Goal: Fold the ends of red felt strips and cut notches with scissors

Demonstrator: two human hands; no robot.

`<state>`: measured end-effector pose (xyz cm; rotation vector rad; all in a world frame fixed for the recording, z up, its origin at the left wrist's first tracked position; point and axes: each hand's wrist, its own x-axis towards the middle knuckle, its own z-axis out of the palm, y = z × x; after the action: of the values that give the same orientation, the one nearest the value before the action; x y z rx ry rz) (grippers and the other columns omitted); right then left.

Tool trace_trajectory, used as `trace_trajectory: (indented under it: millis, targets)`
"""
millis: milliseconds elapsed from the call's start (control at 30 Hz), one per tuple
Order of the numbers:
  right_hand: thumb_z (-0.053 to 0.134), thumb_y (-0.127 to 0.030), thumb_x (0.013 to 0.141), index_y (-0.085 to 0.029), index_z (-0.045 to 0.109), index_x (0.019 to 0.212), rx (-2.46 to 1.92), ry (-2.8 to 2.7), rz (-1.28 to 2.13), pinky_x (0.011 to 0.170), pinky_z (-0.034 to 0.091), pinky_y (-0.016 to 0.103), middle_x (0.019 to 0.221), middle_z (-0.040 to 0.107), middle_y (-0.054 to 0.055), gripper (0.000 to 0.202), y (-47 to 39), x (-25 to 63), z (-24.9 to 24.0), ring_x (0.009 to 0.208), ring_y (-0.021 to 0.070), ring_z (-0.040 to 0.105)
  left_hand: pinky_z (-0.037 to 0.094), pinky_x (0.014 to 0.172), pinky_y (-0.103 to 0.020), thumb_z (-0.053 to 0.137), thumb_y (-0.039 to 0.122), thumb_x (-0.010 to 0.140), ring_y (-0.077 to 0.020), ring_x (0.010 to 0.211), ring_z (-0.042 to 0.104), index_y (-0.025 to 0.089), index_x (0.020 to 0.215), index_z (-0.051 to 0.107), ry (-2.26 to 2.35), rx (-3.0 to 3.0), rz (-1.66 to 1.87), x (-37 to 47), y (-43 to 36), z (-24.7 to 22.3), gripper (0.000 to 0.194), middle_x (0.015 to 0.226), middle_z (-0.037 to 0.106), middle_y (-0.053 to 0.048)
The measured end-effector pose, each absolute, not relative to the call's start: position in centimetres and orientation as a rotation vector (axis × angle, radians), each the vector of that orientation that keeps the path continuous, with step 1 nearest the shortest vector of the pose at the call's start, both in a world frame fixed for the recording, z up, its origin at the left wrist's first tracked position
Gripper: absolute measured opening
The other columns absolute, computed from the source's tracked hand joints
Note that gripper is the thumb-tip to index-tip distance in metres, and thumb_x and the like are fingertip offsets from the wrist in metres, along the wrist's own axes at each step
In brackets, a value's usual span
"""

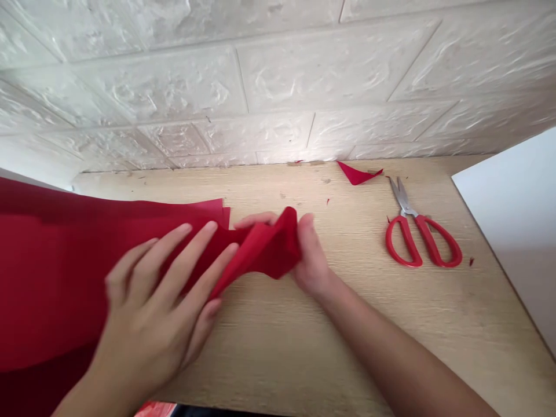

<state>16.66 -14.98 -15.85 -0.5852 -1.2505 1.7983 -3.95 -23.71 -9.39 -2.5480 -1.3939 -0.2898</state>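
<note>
Long red sheets (65, 289), cloth or paper I cannot tell, lie layered across the left side of the table. My left hand (160, 307) rests on them with its fingers stretched and spread, the thumb close to the near edge. At the right end a piece of the red sheet (271, 246) is lifted and curled over. My right hand (310, 255) grips this raised end, thumb on the right side; most of its fingers are hidden behind the material.
Scissors (406, 211) with red handles lie partly open on the right of the wooden table (278, 347). A red scrap (358, 174) and tiny bits lie near the white brick-patterned wall (278, 75). A white panel (516, 214) stands at the right edge.
</note>
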Motion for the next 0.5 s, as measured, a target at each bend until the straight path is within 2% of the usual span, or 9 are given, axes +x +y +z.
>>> trace_trajectory:
  millis: [67, 133, 167, 300, 367, 500]
  targets:
    - [0.054, -0.081, 0.088, -0.025, 0.071, 0.099, -0.608, -1.115, 1.85, 0.076, 0.057, 0.034, 0.092, 0.073, 0.004, 0.059, -14.9, 16.6, -15.6, 0.08, 0.0193, 0.069, 0.027, 0.121, -0.055, 0.056, 0.026, 0.099, -0.0387, 0.152, 0.036, 0.016, 0.153, 0.05, -1.446, -2.563, -0.288, -2.6, -22.7, -10.4, 0.055, 0.163, 0.043, -0.02]
    - [0.075, -0.064, 0.084, -0.025, 0.072, 0.094, -0.739, -1.077, 1.827, 0.07, 0.057, 0.029, 0.088, 0.073, 0.001, 0.04, -14.5, 17.0, -15.1, 0.074, 0.0159, 0.067, 0.028, 0.121, -0.055, 0.052, 0.034, 0.102, -0.0396, 0.151, 0.037, 0.016, 0.142, 0.059, -1.493, -2.6, -0.326, -1.6, -22.3, -11.2, 0.045, 0.162, 0.043, -0.021]
    - [0.079, -0.056, 0.082, -0.025, 0.072, 0.092, -0.822, -1.047, 1.788, 0.068, 0.058, 0.028, 0.085, 0.073, 0.0, 0.034, -14.1, 17.5, -14.8, 0.071, 0.0148, 0.067, 0.028, 0.122, -0.054, 0.051, 0.038, 0.103, -0.0395, 0.152, 0.037, 0.017, 0.141, 0.059, -1.49, -2.624, -0.344, -1.2, -22.2, -11.4, 0.045, 0.163, 0.042, -0.021]
    - [0.083, -0.05, 0.078, -0.027, 0.074, 0.095, -1.113, -0.798, 1.417, 0.063, 0.059, 0.027, 0.082, 0.074, -0.003, 0.03, -12.0, 21.6, -13.2, 0.068, 0.0142, 0.068, 0.026, 0.125, -0.053, 0.055, 0.052, 0.1, -0.0371, 0.152, 0.039, 0.021, 0.152, 0.048, -1.535, -2.625, -0.343, -1.5, -23.2, -11.5, 0.061, 0.162, 0.045, -0.017]
    - [0.086, -0.045, 0.073, -0.023, 0.074, 0.089, -1.284, -0.702, 1.233, 0.058, 0.057, 0.028, 0.076, 0.071, -0.001, 0.03, -11.1, 24.0, -12.3, 0.064, 0.015, 0.065, 0.026, 0.125, -0.056, 0.059, 0.054, 0.097, -0.0382, 0.151, 0.04, 0.023, 0.153, 0.047, -1.631, -2.549, -0.315, -2.5, -24.0, -11.3, 0.065, 0.162, 0.046, -0.016]
    - [0.076, -0.035, 0.083, -0.019, 0.073, 0.085, -1.586, -0.803, 0.823, 0.051, 0.043, 0.027, 0.069, 0.062, -0.001, 0.016, -10.8, 27.5, -11.6, 0.055, 0.0113, 0.051, 0.027, 0.124, -0.065, 0.062, 0.046, 0.096, -0.0433, 0.152, 0.038, 0.027, 0.16, 0.039, -1.783, -2.381, -0.144, -6.0, -25.8, -11.1, 0.071, 0.166, 0.04, -0.016]
